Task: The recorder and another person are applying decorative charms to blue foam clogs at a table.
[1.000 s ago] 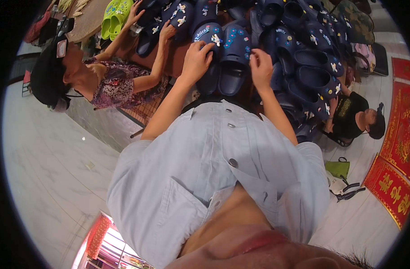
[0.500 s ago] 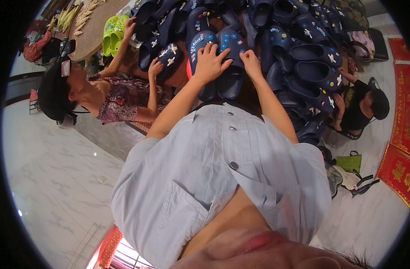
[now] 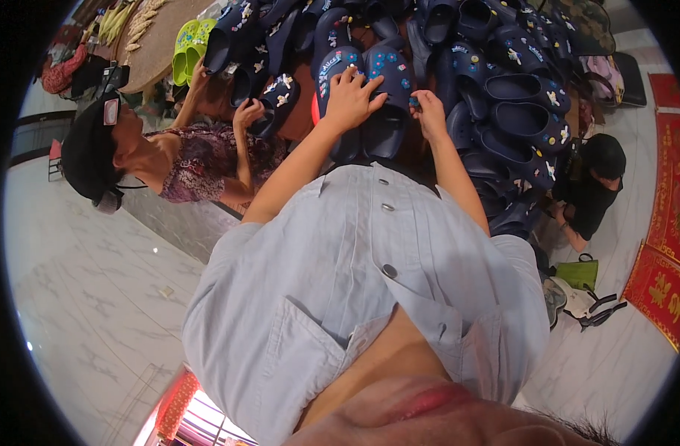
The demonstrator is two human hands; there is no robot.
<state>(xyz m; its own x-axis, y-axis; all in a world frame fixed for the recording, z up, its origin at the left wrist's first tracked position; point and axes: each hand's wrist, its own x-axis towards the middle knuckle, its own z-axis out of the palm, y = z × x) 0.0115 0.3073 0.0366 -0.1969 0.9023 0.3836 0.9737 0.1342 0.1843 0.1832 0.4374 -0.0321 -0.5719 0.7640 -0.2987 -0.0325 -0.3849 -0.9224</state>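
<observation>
A pair of navy clogs stands side by side in front of me, the left clog (image 3: pixel 341 59) and the right clog (image 3: pixel 387 68), with blue flower charms and pale lettering on their tops. My left hand (image 3: pixel 351 102) lies over the pair with its fingers spread. Just right of the right clog, my right hand (image 3: pixel 430 115) is closed in a pinch, apart from the shoe. A small blue piece, which looks like a shoe charm (image 3: pixel 413 102), shows at its fingertips. Part of the clogs' uppers is hidden under my left hand.
Many more navy clogs (image 3: pixel 520 119) are heaped to the right and behind. At left, a co-worker (image 3: pixel 198 156) handles a decorated navy clog (image 3: pixel 280 104) near lime-green clogs (image 3: pixel 191 48). Another person (image 3: pixel 596 178) sits at right. A green bag (image 3: pixel 578 272) lies on the floor.
My right hand has drawn back from the right clog's edge, and a small blue piece now shows in its fingers. The left co-worker's far hand has moved nearer; the person at right has leaned over.
</observation>
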